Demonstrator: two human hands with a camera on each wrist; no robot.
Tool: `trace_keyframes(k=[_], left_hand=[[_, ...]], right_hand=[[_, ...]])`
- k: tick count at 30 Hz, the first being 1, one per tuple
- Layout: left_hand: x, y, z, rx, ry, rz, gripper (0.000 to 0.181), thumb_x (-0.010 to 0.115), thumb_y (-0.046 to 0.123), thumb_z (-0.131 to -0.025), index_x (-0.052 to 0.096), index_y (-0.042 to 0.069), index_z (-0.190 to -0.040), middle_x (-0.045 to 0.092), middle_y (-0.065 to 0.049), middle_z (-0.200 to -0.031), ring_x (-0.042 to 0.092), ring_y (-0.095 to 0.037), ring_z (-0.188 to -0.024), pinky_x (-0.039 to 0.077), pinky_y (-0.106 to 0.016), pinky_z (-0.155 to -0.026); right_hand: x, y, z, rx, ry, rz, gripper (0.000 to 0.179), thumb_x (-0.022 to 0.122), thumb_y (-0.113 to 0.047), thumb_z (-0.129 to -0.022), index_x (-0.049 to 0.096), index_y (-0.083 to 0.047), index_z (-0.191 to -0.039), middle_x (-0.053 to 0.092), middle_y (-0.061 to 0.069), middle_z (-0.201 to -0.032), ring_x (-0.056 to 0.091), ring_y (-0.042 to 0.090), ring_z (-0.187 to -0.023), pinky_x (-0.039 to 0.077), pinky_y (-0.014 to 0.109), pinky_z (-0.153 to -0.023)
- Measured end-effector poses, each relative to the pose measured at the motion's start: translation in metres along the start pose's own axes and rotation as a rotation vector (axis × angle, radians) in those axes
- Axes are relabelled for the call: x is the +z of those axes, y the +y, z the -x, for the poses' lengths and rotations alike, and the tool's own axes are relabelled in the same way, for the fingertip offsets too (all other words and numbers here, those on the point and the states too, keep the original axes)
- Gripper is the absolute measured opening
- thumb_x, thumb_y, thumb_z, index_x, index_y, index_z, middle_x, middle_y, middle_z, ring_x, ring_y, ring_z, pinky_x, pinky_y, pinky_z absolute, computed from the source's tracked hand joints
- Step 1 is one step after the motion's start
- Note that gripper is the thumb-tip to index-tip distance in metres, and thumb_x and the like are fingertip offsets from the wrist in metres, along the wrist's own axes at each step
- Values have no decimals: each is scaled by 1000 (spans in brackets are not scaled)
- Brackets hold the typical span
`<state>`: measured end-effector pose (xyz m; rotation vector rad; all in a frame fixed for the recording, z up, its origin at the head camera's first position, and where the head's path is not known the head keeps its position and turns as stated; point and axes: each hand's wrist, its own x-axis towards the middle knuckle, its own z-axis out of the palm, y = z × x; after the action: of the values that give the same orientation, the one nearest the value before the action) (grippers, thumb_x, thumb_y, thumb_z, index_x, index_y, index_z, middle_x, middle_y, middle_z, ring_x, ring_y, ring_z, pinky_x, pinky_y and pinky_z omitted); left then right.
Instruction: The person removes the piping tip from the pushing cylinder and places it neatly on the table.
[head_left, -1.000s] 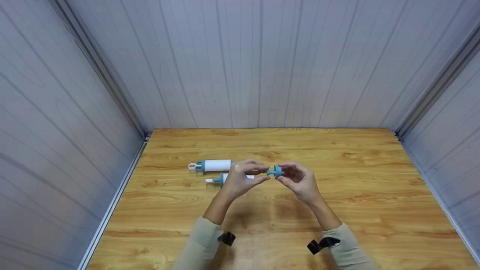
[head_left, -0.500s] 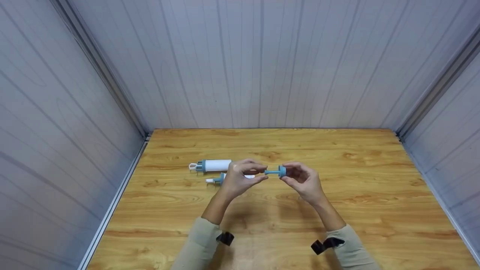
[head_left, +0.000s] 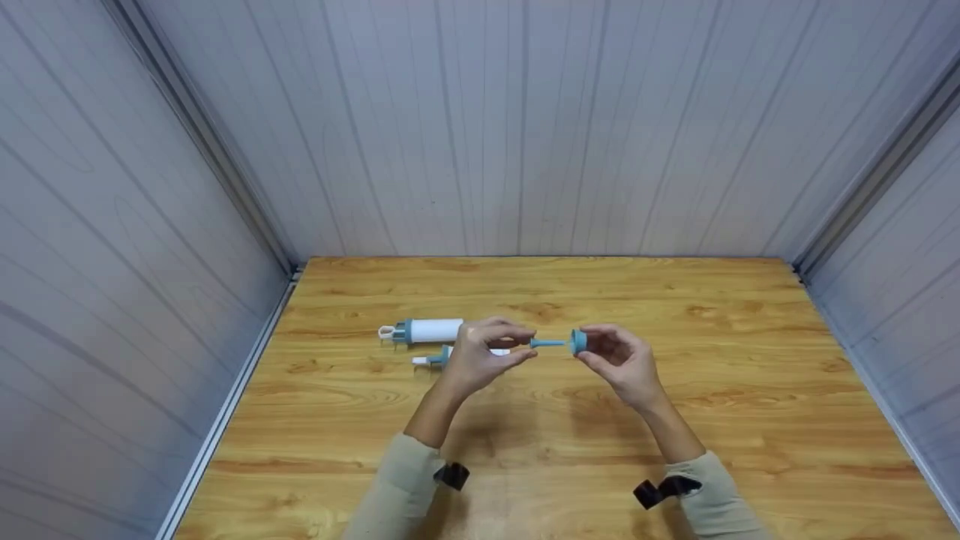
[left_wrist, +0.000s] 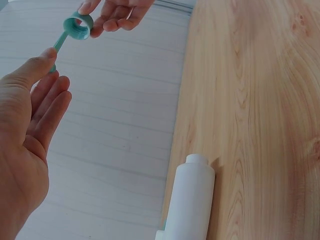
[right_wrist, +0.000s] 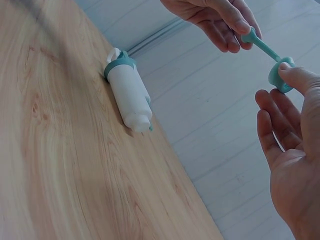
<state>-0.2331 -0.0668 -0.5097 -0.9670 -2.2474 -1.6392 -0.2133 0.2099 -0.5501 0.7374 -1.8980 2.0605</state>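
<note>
Above the desk (head_left: 750, 390): opposed pinches, likely for alignment.
My left fingers (left_wrist: 37, 69) clamp the rod (right_wrist: 265, 48); right fingers (right_wrist: 301, 80), the cap (right_wrist: 275, 76).

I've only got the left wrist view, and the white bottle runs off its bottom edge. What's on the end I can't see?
Observer: A teal collar with a white loop sits on that end of the white bottle.
Operator: Something pokes in beside it. What is it?
Observer: The head view shows a teal-and-white piece with a white tip, partly behind the left hand.
Operator: And seen from above, where's the teal cap?
Observer: Off to the right of the bottle, in the right hand's grip; the teal cap shows clearly there.
</note>
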Motion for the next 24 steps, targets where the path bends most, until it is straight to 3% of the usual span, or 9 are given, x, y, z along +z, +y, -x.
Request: trace_keyframes(k=[6, 17, 24], left_hand=[[2, 0, -2, 14, -7, -17, 21, 88, 7, -97, 87, 3, -117, 85, -17, -112, 85, -33, -103, 71, -33, -91], [8, 5, -14, -54, -33, 43, 23, 87, 8, -99, 86, 2, -120, 82, -19, -117, 83, -37, -109, 70, -47, -97], [14, 8, -22, -39, -36, 35, 21, 86, 9, -100, 87, 4, -120, 82, -17, -116, 84, -34, -109, 70, -37, -96]], right_hand=[[-13, 1, 3, -17, 7, 1, 37, 69, 26, -93, 63, 26, -129, 82, -6, -116, 78, 5, -104, 66, 19, -87], [-40, 0, 4, -41, 29, 46, 35, 69, 27, -93, 64, 25, -128, 82, -6, -115, 79, 5, -104, 66, 18, -87], [-55, -2, 4, -31, 51, 62, 36, 69, 27, -93, 64, 26, -128, 82, -6, -112, 79, 5, -103, 66, 18, -86]])
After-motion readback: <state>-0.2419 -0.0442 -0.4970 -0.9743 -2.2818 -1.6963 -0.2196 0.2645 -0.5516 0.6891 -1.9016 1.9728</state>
